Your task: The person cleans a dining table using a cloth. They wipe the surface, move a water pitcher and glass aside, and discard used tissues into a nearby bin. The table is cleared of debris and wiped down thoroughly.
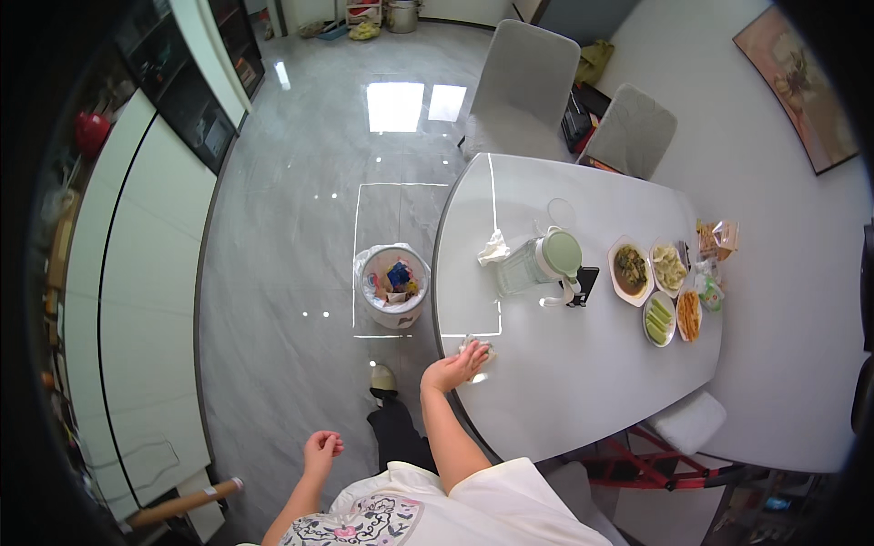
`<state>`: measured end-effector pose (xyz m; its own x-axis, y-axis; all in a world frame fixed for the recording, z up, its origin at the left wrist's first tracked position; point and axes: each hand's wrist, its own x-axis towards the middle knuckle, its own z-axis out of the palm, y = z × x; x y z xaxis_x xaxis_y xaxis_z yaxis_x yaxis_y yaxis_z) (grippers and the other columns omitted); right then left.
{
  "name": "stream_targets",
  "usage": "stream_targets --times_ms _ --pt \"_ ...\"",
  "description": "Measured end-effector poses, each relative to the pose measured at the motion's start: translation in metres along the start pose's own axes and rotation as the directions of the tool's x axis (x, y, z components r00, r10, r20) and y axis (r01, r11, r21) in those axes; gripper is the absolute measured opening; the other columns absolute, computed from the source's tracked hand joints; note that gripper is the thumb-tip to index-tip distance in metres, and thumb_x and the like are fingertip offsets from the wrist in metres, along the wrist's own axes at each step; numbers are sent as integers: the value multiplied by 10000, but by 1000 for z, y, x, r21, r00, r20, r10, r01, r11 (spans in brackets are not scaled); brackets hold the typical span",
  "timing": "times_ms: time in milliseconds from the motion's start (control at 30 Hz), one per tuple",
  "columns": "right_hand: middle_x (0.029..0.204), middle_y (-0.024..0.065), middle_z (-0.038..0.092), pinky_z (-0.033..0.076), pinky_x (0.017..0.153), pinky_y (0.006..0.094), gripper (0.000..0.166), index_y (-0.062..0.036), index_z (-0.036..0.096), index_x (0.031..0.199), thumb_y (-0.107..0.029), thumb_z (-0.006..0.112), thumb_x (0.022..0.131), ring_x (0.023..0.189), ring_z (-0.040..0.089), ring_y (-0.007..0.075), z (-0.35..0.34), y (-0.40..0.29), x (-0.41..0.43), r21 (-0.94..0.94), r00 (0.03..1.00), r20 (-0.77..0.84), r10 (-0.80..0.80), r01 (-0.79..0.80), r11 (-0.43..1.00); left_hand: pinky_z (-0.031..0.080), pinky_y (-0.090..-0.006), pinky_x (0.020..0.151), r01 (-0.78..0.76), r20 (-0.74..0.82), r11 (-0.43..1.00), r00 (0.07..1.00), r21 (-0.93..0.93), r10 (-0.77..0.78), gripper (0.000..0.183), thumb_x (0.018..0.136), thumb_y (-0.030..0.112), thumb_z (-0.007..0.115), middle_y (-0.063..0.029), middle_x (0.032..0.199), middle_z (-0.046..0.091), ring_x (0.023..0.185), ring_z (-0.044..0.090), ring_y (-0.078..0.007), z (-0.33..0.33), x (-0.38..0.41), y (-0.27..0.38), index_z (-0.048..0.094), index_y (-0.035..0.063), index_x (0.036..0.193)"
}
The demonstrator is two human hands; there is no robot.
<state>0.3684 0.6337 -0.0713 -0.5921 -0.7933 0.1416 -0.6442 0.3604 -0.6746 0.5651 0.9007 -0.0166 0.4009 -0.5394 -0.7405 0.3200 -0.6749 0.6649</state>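
My right hand (456, 368) presses a crumpled wipe or cloth (481, 347) against the white table (546, 403), near its curved left edge. Over the floor, my left hand (322, 450) hangs with its fingers curled in and nothing visible in them. Farther along the table lies a crumpled white tissue (494, 248). Beside it stands a clear pitcher (526, 269) with a green lid and a pale handle. A phone on a stand (584, 286) is close to the pitcher handle.
A lined trash bin (395, 317) with refuse inside stands by the table's left edge. Dishes of food (631, 271) and packaged snacks (717, 239) sit toward the wall. Grey chairs (526, 75) stand at the far side. A red-framed stepladder (628, 464) is at the right.
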Motion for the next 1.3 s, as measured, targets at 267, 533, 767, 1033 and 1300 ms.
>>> stream_targets --times_ms 267,533,767,1033,1300 --pt "1529 165 401 194 1195 486 549 -15 502 1395 17 425 853 1447 305 359 111 -108 59 189 986 71 -148 132 973 560 -271 684 -56 29 998 998 32 55 139 982 112 555 -70 848 676 708 655 -134 -25 63 71 644 8 1003" --pt "1422 171 522 359 1132 410 527 5 511 1383 71 397 872 1336 476 329 35 -69 77 569 980 66 -188 118 814 572 -286 669 -56 51 995 997 88 51 153 987 130 555 -73 851 678 697 662 -139 -49 91 96 635 3 1017" --pt "1399 211 518 365 1131 449 480 39 550 1309 88 388 861 1316 474 378 -120 129 101 35 937 -285 202 -201 979 553 -255 640 -13 171 994 985 109 -6 150 984 112 551 -76 837 680 683 658 -135 -28 106 113 630 -14 997" --pt "1445 177 498 220 1190 483 512 -13 582 1308 -8 445 815 1397 391 364 49 -36 75 28 985 -4 -174 174 984 548 -263 653 8 176 987 984 158 -36 160 984 123 552 -85 850 681 692 660 -147 -11 113 138 628 -15 1015" --pt "1367 174 557 350 1141 426 485 -14 587 1291 72 455 833 1319 480 339 135 -147 105 471 908 220 -356 221 854 565 -276 671 -55 149 988 988 145 33 163 985 121 553 -92 852 682 701 664 -151 -34 106 149 635 -18 1006"
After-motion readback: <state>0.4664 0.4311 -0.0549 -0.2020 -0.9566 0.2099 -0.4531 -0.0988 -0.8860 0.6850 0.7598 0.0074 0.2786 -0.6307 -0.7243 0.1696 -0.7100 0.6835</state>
